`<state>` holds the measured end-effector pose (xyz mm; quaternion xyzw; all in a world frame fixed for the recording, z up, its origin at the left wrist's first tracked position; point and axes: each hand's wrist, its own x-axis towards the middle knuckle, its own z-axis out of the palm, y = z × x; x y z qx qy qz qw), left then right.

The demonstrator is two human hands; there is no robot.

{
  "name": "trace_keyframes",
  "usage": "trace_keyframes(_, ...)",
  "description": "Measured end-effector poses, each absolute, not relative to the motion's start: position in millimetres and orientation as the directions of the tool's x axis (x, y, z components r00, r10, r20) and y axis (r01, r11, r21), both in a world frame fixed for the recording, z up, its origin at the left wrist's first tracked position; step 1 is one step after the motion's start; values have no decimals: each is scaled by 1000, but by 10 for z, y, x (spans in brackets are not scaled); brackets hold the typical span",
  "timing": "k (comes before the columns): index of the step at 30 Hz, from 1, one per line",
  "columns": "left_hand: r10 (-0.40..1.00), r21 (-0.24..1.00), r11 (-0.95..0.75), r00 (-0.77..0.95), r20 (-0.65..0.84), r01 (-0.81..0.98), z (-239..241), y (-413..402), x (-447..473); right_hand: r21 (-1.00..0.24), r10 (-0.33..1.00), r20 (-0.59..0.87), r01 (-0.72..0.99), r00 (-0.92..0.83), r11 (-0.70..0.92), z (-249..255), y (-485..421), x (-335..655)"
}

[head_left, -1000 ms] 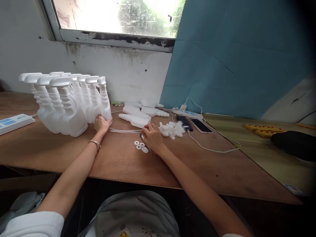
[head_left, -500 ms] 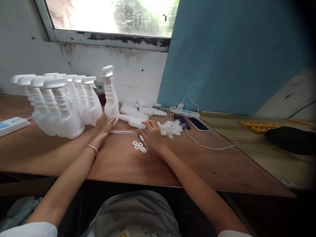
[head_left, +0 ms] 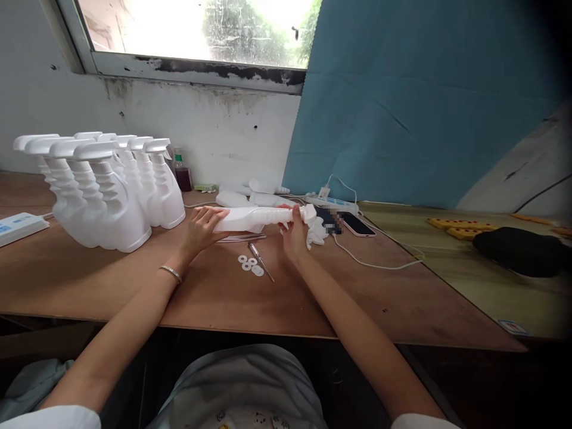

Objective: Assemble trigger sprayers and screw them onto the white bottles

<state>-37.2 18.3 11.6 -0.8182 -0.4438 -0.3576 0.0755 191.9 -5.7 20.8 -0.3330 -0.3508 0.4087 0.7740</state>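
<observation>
A white spray bottle (head_left: 250,218) lies sideways in the air above the table, its base to the left and its spray head to the right. My left hand (head_left: 206,226) grips the base end. Around the neck, close under the spray head, my right hand (head_left: 295,235) is closed. Just below the bottle, a thin screwdriver (head_left: 261,262) and several white ring washers (head_left: 252,265) lie on the wood. A heap of small white plastic parts (head_left: 317,232) sits beside my right hand, partly hidden by it.
Several upright white spray bottles (head_left: 125,208) stand grouped at the left. More white bottles (head_left: 236,198) without spray heads lie behind my hands. A phone (head_left: 357,224), a power strip (head_left: 333,204) and a white cable (head_left: 375,266) are to the right. A dark bottle (head_left: 183,176) stands by the wall.
The spray bottle that stood upright in my left hand is now lifted and tipped sideways. My right hand has left the lying bottles and closed around its neck.
</observation>
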Motion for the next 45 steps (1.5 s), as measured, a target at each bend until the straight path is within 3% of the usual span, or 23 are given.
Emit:
trace_keyframes(3,646,232,-630,335,686,741,134,161,-374,-760,917,188,-540,350,362,205,9,1994)
trace_keyframes(8,604,306,-718,341,720,626,178,130,-374,-706,948,187,-636,257,311,221,5,2037)
trace_keyframes(14,727,562,-638,171,665,527,183,83,-374,-671,968,175,-698,181,252,241,-20,1980)
trace_keyframes(17,847,776,-512,67,528,368,178,149,-390,-654,973,208,-726,99,213,244,-43,1938)
trace_keyframes(20,964,969,-246,115,241,29,181,264,-416,-664,975,219,-728,31,172,235,-73,1905)
trace_keyframes(23,982,965,-24,176,73,-262,183,353,-442,-690,990,138,-715,16,107,212,-82,1891)
trace_keyframes(27,967,916,-43,214,139,-400,182,378,-471,-690,996,65,-718,59,87,190,-47,1921)
trace_keyframes(34,895,941,-175,351,275,-290,178,306,-482,-640,985,80,-749,153,168,201,-6,1961)
trace_keyframes(41,908,921,-323,203,366,-217,190,228,-389,-666,992,27,-738,121,109,174,-46,1897)
trace_keyframes(45,936,934,-266,166,309,-240,183,268,-381,-696,991,-30,-714,133,75,170,-56,1881)
